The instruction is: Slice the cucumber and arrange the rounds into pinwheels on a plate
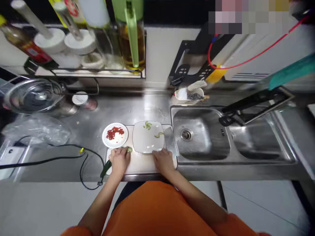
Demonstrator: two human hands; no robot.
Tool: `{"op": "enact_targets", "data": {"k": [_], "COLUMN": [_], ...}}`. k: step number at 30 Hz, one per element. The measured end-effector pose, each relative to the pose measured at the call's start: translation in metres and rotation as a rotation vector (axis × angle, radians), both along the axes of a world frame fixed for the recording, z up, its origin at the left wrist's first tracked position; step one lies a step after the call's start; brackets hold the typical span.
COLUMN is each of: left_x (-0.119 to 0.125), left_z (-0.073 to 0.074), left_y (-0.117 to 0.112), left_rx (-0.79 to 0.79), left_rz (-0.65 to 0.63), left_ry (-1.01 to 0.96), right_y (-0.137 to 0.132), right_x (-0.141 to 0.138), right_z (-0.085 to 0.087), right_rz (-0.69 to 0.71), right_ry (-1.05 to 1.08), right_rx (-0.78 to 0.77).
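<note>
My left hand (119, 160) is closed around a dark green cucumber (105, 169) at the left of the cutting board (140, 164); its pale cut end shows past my fingers. At the near edge of a clear, squarish plate (148, 141), my right hand (163, 160) is closed with the thumb against the rim; the fingertips are hidden. A few curved cucumber slices (147, 125) lie on this plate. Right of it rests a broad cleaver blade (171, 140), its handle not visible. Beyond my left hand stands a white plate (104, 137) with chopped red pieces (114, 133).
A double steel sink (200, 134) adjoins the board on the right. Black cables (94, 148) and a crumpled plastic bag (36, 129) lie on the left counter. Farther back are a glass lid (33, 95), a small jar (85, 100) and an overhead seasoning shelf (98, 72).
</note>
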State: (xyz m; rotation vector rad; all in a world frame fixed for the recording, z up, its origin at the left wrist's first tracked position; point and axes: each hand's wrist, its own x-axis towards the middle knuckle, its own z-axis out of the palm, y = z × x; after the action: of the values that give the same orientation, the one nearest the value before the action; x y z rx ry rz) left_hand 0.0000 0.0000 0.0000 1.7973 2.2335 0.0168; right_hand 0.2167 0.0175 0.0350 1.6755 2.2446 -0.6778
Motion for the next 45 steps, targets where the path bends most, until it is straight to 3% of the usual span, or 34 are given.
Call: {"op": "enact_targets", "data": {"k": [8, 14, 18, 23, 31, 35, 40, 42, 45], "left_x": [-0.002, -0.004, -0.002, -0.004, 0.001, 0.018, 0.040, 0.049, 0.062], "left_z": [-0.001, -0.004, -0.005, -0.004, 0.016, 0.023, 0.024, 0.022, 0.018], "left_y": [-0.003, -0.004, -0.006, -0.012, -0.009, 0.001, 0.013, 0.020, 0.032], "left_rx": [0.040, 0.041, 0.045, 0.108, 0.231, 0.059, -0.501, -0.634, -0.681], "left_rz": [0.018, 0.068, 0.090, 0.102, 0.054, 0.209, 0.615, 0.708, 0.764], "left_ry": [-0.071, -0.134, -0.162, -0.232, -0.585, -0.912, -1.527, -1.651, -1.720], "right_y": [-0.002, 0.013, 0.020, 0.014, 0.010, 0.013, 0.013, 0.013, 0.013], "right_x": [-0.029, -0.075, -0.091, -0.090, -0.066, -0.043, -0.013, -0.003, 0.009], "right_z": [0.000, -0.012, -0.020, -0.025, -0.021, -0.017, -0.005, -0.001, 0.001], "right_rz": [0.077, 0.051, 0.045, 0.016, -0.187, -0.270, -0.286, -0.277, -0.277], "right_ry": [0.161, 0.243, 0.269, 0.356, 0.598, 0.716, 0.730, 0.712, 0.678], "right_rx": [0.014, 0.138, 0.151, 0.139, 0.077, 0.084, 0.192, 0.221, 0.230]}}
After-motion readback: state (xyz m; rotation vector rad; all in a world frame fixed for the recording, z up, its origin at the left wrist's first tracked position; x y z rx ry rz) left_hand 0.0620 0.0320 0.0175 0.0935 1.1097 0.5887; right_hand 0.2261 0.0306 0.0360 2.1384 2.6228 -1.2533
